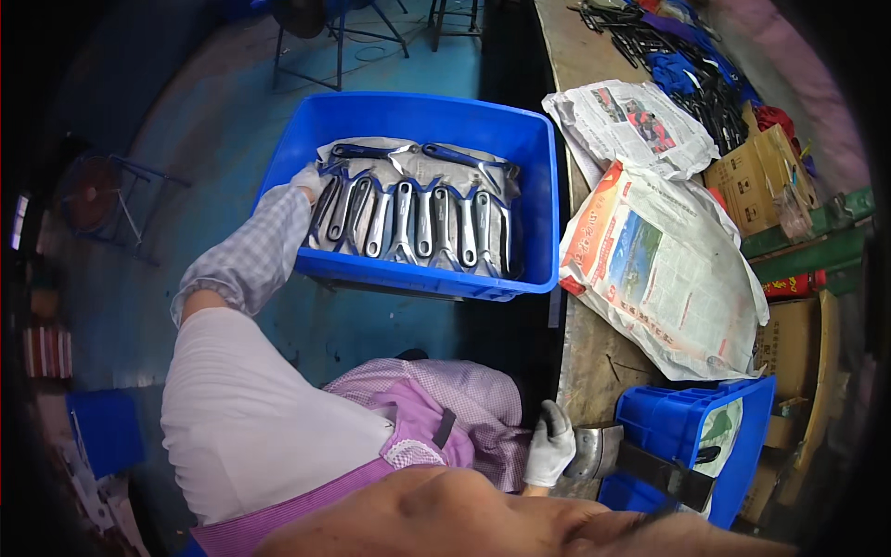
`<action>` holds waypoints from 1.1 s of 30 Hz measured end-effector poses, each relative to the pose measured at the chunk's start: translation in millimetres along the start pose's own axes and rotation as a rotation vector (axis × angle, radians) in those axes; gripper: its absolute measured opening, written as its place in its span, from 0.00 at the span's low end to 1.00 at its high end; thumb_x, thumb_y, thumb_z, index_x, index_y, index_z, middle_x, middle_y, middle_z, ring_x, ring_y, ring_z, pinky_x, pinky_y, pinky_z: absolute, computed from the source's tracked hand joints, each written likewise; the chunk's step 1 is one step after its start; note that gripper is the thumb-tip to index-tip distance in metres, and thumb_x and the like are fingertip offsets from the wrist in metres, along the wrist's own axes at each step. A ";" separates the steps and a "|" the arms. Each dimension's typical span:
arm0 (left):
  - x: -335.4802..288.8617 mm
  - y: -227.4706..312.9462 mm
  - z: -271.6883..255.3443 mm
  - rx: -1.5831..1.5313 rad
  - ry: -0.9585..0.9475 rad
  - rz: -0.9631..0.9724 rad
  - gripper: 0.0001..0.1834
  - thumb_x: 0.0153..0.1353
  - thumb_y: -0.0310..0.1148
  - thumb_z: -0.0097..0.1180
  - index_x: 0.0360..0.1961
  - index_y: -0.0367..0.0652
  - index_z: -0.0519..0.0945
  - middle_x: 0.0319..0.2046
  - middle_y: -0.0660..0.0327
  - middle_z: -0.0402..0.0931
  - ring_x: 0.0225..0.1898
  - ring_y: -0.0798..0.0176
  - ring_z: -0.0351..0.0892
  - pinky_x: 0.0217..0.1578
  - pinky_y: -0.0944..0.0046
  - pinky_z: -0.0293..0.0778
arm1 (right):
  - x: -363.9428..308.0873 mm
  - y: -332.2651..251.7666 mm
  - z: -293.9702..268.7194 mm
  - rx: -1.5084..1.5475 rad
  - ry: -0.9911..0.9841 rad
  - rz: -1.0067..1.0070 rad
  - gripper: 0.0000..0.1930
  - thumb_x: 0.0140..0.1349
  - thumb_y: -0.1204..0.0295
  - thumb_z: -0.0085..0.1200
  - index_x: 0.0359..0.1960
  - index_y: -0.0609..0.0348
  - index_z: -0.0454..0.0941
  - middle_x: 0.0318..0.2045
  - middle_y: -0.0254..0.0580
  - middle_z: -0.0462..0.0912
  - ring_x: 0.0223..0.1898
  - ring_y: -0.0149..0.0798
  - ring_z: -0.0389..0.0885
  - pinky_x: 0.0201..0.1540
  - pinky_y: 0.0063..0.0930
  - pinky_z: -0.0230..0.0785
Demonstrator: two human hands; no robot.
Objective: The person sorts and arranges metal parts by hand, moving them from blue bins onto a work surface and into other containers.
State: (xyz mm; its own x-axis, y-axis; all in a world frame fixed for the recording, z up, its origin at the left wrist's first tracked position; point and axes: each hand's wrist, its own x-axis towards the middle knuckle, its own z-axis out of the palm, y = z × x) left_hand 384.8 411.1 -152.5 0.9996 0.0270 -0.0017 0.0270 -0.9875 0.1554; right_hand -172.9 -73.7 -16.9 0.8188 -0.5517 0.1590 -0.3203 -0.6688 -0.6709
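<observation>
A blue plastic bin holds several adjustable wrenches with dark handles and shiny edges, most standing side by side in a row. Two more wrenches lie crosswise behind them on crumpled paper. My left hand, in a white glove, reaches over the bin's left side and is closed at the leftmost wrenches; its fingertips are partly hidden. Down by the workbench edge is my right hand, gloved too, fingers bent but apart, with nothing visible in it. It is beside a curved metal piece.
Sheets of newspaper cover part of the workbench. A smaller blue bin stands at the near right. Dark tools are heaped at the far end, near cardboard boxes. Metal-legged stools stand beyond the large bin.
</observation>
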 end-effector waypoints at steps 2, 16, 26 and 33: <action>-20.9 147.3 49.6 -0.043 -0.164 0.137 0.31 0.66 0.53 0.53 0.60 0.39 0.74 0.53 0.41 0.79 0.53 0.39 0.81 0.53 0.45 0.76 | -20.2 9.2 -18.9 -0.172 0.116 0.140 0.15 0.58 0.83 0.59 0.46 0.55 0.85 0.44 0.47 0.87 0.45 0.51 0.86 0.49 0.39 0.79; -196.9 491.2 -133.9 -0.292 -0.271 1.580 0.47 0.43 0.50 0.78 0.62 0.35 0.76 0.63 0.45 0.73 0.70 0.44 0.66 0.69 0.52 0.63 | -11.0 25.0 -21.7 -0.316 0.728 0.049 0.16 0.50 0.86 0.58 0.38 0.54 0.86 0.39 0.45 0.88 0.40 0.46 0.88 0.45 0.35 0.79; -183.7 530.8 -143.4 -0.496 -0.442 1.460 0.25 0.54 0.16 0.54 0.55 0.39 0.81 0.36 0.52 0.85 0.40 0.52 0.88 0.44 0.57 0.82 | 12.6 -10.8 -60.9 0.064 0.462 0.145 0.12 0.55 0.86 0.57 0.37 0.58 0.86 0.35 0.46 0.86 0.36 0.42 0.86 0.43 0.30 0.77; -168.9 394.3 -198.3 -0.097 -0.015 1.789 0.25 0.45 0.16 0.54 0.47 0.43 0.83 0.51 0.56 0.81 0.57 0.47 0.76 0.58 0.49 0.71 | 177.4 -72.5 -97.5 -0.577 0.390 -0.471 0.34 0.56 0.44 0.62 0.61 0.49 0.76 0.59 0.45 0.79 0.61 0.57 0.73 0.64 0.69 0.57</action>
State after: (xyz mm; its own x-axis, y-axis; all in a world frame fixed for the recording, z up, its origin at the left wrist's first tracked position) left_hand 226.1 48.0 104.9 -0.1894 -0.9595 0.2087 -0.9794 0.1998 0.0298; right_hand -50.8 -171.7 130.6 0.7381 -0.2130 0.6402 -0.2667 -0.9637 -0.0131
